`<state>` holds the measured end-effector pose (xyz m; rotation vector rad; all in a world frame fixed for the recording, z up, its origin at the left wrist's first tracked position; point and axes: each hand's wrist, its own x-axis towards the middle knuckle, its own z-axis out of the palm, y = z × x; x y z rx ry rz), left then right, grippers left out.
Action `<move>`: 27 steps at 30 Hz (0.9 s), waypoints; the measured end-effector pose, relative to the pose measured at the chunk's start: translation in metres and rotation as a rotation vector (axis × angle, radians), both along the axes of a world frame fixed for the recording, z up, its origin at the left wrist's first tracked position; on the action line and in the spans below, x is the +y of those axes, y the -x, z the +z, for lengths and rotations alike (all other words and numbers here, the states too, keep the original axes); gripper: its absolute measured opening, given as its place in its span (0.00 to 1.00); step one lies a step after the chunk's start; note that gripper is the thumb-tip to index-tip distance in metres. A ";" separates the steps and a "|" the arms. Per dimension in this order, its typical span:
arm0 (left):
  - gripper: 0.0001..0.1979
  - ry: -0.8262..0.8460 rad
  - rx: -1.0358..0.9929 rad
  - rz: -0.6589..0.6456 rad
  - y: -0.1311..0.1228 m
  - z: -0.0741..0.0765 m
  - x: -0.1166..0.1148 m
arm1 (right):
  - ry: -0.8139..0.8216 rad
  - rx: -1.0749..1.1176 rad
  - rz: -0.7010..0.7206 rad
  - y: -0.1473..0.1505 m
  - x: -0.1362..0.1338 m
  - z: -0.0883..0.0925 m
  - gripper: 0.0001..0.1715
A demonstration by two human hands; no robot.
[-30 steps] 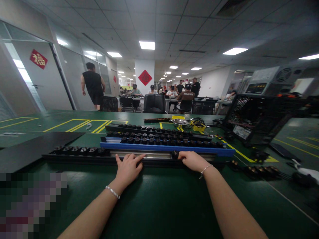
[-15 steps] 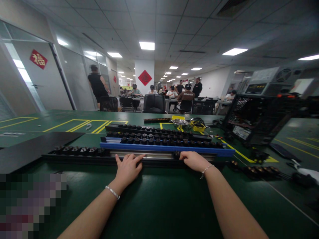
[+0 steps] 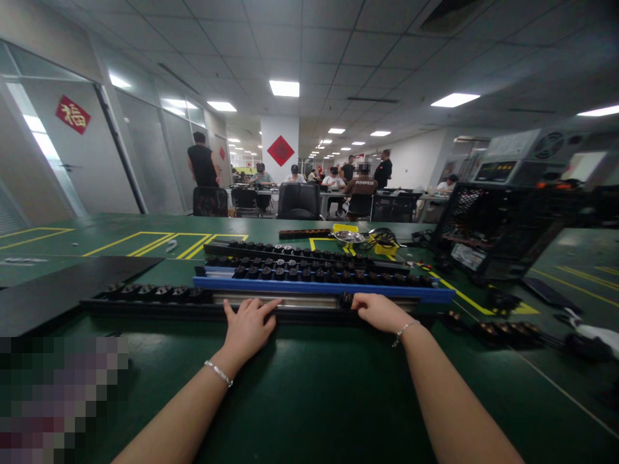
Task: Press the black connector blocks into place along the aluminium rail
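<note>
A long black rail (image 3: 159, 310) with a shiny metal channel lies across the table in front of me. My left hand (image 3: 249, 325) rests on its near edge with the fingers spread, holding nothing. My right hand (image 3: 380, 311) has its fingers closed against a small round black module (image 3: 345, 300) that sits in the channel; the fingertips are partly hidden. Several similar black modules (image 3: 155, 293) fill the rail's left end. Just behind runs a blue rail (image 3: 314, 287), with a row of black modules (image 3: 293, 273) along it.
An opened computer case (image 3: 476, 232) stands at the right, with loose black modules (image 3: 507, 332) in front of it. A dark flat sheet (image 3: 72, 287) lies at left. Cables and yellow pieces (image 3: 384, 241) are at the back of the green table (image 3: 309, 399). People sit and stand beyond.
My right hand and the black module have shifted slightly to the right along the rail. The left hand stays put. A person in the background has moved a little to the right.
</note>
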<state>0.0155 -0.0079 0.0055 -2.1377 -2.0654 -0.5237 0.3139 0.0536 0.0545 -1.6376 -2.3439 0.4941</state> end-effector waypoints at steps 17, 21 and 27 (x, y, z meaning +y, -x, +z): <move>0.21 0.008 -0.012 0.013 -0.001 0.001 0.000 | -0.491 0.153 -0.358 0.037 -0.010 -0.039 0.18; 0.21 0.016 -0.011 0.011 -0.001 0.002 0.000 | -0.436 0.139 -0.385 0.039 -0.012 -0.035 0.16; 0.21 -0.002 -0.017 -0.004 0.000 0.001 -0.001 | -0.415 0.119 -0.399 0.041 -0.013 -0.030 0.14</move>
